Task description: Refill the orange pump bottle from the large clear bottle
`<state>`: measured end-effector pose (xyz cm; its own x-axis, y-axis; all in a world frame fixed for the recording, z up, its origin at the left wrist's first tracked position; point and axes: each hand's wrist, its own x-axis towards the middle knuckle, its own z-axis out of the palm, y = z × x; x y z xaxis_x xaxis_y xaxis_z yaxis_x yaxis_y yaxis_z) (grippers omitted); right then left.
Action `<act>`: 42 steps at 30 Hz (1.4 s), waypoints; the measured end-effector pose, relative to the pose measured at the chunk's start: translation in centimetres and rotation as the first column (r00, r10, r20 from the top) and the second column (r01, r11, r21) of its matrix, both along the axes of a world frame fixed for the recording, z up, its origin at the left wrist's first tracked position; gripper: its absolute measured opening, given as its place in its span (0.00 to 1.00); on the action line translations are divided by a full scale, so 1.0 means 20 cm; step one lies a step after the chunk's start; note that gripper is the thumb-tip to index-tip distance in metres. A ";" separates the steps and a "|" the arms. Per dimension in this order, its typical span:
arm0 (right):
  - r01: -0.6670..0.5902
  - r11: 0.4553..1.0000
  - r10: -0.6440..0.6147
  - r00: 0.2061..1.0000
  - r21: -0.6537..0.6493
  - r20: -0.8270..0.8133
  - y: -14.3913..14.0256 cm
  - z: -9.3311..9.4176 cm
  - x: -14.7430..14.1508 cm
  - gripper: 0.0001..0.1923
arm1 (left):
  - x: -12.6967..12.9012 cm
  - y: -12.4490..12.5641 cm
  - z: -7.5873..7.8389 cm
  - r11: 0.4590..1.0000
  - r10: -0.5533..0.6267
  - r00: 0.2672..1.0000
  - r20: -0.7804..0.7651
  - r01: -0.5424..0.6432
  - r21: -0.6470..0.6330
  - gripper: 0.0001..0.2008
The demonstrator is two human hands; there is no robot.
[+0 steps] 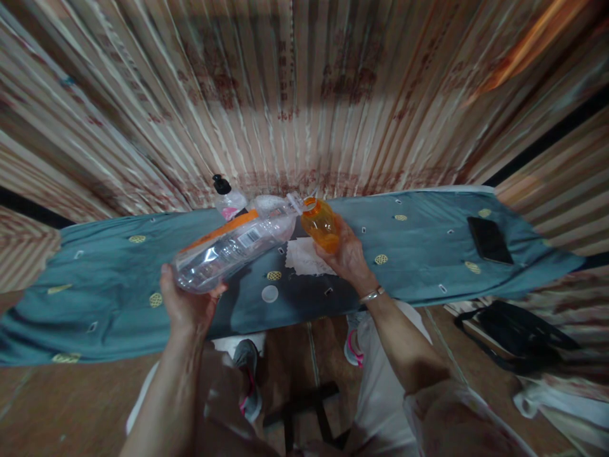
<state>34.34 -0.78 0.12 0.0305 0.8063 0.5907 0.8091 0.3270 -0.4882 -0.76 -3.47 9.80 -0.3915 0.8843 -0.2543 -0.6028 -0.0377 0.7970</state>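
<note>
Two bottles (235, 249) (321, 223), one per grip.

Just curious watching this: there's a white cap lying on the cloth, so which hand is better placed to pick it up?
Probably the left hand. The white cap lies just beside it, though it holds the clear bottle. The right hand sits farther off, gripping the orange bottle.

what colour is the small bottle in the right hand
Orange and see-through, the small bottle in the right hand shows best in the head view.
</note>
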 end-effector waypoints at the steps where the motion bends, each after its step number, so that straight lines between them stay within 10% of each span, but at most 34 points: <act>1: 0.001 1.000 -0.001 1.000 0.001 0.001 0.00 0.00 0.00 0.45 | 0.00 0.00 0.00 1.000 0.009 1.000 0.007 -0.009 -0.002 0.17; 42: 0.010 1.000 -0.010 1.000 -0.018 -0.013 0.00 0.00 -0.01 0.44 | 0.05 -0.02 0.08 0.999 0.024 1.000 0.010 -0.023 -0.046 0.17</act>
<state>34.23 -0.71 0.08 0.0466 0.8163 0.5757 0.8058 0.3099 -0.5047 0.25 -3.94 11.35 -0.4091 0.8621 -0.2990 -0.6105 -0.0151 0.7919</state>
